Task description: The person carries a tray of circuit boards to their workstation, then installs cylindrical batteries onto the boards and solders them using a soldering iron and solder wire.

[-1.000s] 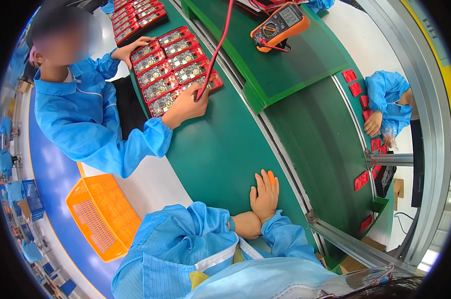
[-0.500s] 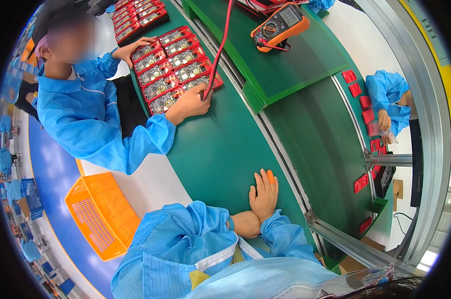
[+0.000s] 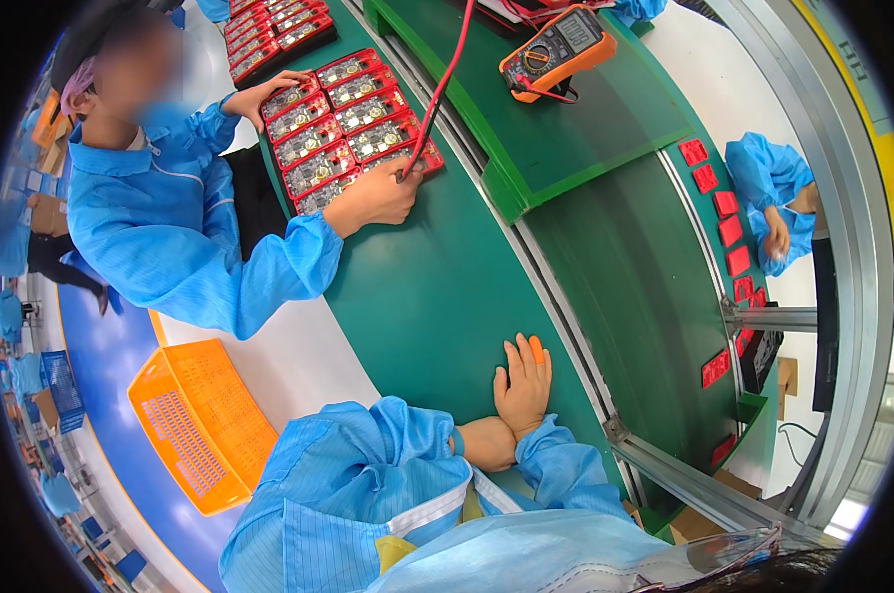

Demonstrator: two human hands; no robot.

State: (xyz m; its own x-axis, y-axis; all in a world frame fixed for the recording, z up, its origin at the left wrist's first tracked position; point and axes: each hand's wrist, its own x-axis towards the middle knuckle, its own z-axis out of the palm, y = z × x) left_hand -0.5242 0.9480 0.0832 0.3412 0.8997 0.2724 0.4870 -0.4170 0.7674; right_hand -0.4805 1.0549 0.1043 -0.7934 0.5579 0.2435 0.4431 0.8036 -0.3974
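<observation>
My right hand (image 3: 523, 388) lies flat on the green table (image 3: 437, 326), fingers stretched out, with an orange finger cot (image 3: 537, 350) on one finger. My left hand (image 3: 487, 445) crosses against my right wrist; its fingers are hidden there. Neither hand touches any part or tool that I can see. Farther off, a co-worker's hand (image 3: 383, 193) holds a red test probe with a cable (image 3: 437, 94) over a red tray of circuit modules (image 3: 333, 128). The co-worker's other hand (image 3: 259, 99) rests on the tray's far left edge.
A second red tray (image 3: 279, 40) stands behind the first. An orange multimeter (image 3: 556, 54) sits on a green raised shelf (image 3: 595, 138). Red parts (image 3: 729, 232) line the conveyor's far side, near another person (image 3: 768, 198). An orange basket (image 3: 205, 425) stands at left; a metal frame (image 3: 694, 484) is at right.
The co-worker's probe hand has shifted slightly and their head has lifted. The person at far right has drawn a hand back from the red parts. My hands stay put.
</observation>
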